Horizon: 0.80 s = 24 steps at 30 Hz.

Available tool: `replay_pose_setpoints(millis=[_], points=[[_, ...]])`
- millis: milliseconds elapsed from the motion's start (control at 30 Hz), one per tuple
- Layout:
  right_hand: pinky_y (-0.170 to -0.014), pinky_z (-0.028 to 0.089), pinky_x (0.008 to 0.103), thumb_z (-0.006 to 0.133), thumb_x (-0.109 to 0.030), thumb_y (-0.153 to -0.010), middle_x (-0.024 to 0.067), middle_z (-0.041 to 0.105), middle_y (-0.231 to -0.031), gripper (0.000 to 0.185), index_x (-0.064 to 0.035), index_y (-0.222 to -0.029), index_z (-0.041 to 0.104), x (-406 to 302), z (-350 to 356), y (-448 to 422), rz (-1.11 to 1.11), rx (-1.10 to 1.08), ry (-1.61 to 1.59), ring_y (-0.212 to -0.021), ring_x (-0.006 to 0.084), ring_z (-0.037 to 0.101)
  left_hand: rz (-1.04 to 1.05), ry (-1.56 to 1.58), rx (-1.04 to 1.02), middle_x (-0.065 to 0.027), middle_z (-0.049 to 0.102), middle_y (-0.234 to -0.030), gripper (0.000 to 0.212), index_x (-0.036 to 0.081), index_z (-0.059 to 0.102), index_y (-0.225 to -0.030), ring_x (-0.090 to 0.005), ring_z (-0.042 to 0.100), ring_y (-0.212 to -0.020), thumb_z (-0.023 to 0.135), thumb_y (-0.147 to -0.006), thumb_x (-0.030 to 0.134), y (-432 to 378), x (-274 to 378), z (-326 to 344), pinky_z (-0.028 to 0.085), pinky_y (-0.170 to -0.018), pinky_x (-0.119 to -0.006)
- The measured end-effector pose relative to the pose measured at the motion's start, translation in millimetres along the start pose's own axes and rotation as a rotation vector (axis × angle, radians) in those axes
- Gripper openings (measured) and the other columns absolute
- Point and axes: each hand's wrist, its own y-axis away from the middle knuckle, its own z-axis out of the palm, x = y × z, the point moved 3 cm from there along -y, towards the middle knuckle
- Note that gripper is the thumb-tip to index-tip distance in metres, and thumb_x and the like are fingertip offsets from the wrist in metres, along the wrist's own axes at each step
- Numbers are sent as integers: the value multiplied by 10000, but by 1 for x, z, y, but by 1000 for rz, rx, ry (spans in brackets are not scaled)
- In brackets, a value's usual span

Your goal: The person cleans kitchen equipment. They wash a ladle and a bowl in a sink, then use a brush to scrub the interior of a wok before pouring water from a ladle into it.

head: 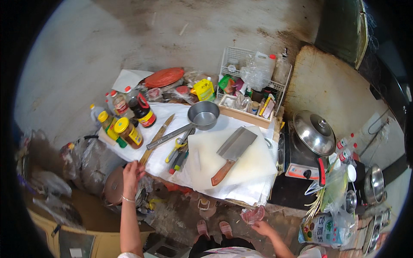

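Observation:
My left hand [131, 176] is at the table's lower left edge, its fingers at the near end of a long wooden strip [157, 135]; whether they grip it cannot be told. Low at the right, my right hand [264, 228] holds a clear plastic bag of red meat [253, 215] just off the table's near edge. A cleaver with a wooden handle [237, 144] lies on a white cutting board [203, 145]. Left of the board are yellow-handled scissors [176, 150] and dark-handled utensils [179, 160]. A metal saucepan [203, 115] stands behind them, its handle crossing the strip.
Sauce bottles [140, 109] and jars [129, 132] crowd the table's left side. A tan tray [246, 116] and a white wire rack [251, 66] stand at the back. To the right, a lidded wok [314, 133] sits on a cooker [303, 167], near bagged greens [334, 193].

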Motion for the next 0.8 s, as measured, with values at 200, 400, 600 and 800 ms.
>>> replay_pose_setpoints(millis=[200,400,600,800], points=[[-601,488,366,573,-312,-822,149,644,-726,307,-14,-797,642,63,54,113,573,105,-118,-650,258,628,-497,123,-646,-187,603,-1047,534,-51,496,-1129,-241,631,-866,440,-919,436,-120,14,60,540,-732,-322],[-472,448,406,625,-315,-780,121,637,-686,247,-68,-777,627,64,189,238,1098,325,-1009,-561,234,611,-893,90,-954,-73,579,-849,370,-17,491,-1143,-63,470,-545,432,-947,292,-139,-3,104,364,-405,-153],[-460,448,394,611,-299,-793,98,623,-659,220,-80,-788,609,33,252,255,1201,400,-1129,-532,227,594,-881,143,-974,16,372,-650,174,-4,493,-1016,-23,311,-432,504,-902,126,-107,22,111,246,-331,-159],[-447,448,381,597,-284,-806,74,608,-632,193,-91,-798,591,66,284,269,1027,403,-938,-503,220,578,-469,-81,-884,4,425,-638,140,36,491,-982,-43,328,-389,529,-863,97,-37,88,117,234,-316,-191]])
